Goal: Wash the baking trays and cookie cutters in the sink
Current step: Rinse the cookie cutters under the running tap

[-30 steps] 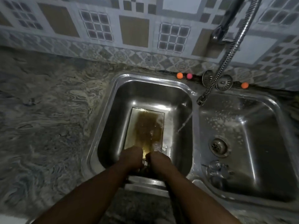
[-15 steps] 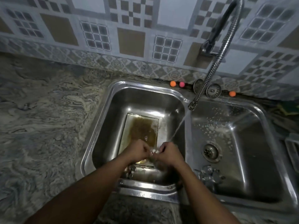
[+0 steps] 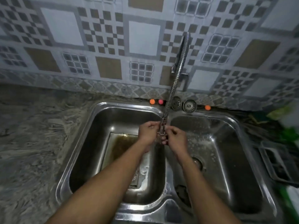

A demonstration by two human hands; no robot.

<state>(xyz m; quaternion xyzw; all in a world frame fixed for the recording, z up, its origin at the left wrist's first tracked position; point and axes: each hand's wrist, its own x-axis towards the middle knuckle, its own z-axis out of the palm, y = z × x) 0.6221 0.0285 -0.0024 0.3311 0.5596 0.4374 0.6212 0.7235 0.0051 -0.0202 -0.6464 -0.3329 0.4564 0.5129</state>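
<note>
A small metal cookie cutter [image 3: 161,132] sits between my two hands, right under the tip of the flexible faucet hose [image 3: 175,81]. My left hand [image 3: 148,132] pinches its left side, and my right hand [image 3: 175,137] pinches its right side. Both hands are raised above the divider of the double steel sink [image 3: 97,113]. A browned, dirty baking tray [image 3: 120,143] lies flat in the left basin, partly hidden under my left forearm. Water flow is hard to make out.
The right basin [image 3: 218,143] holds soap flecks, a drain and dark bits near its front. Two strainer plugs [image 3: 189,105] and small orange and pink balls [image 3: 152,101] line the back ledge. A dark rack [image 3: 278,162] and green items stand at right. Marbled counter [image 3: 32,143] spreads left.
Both hands rose from low in the left basin, up and right to the faucet tip, carrying the small cutter. The camera tilted up, showing more wall.
</note>
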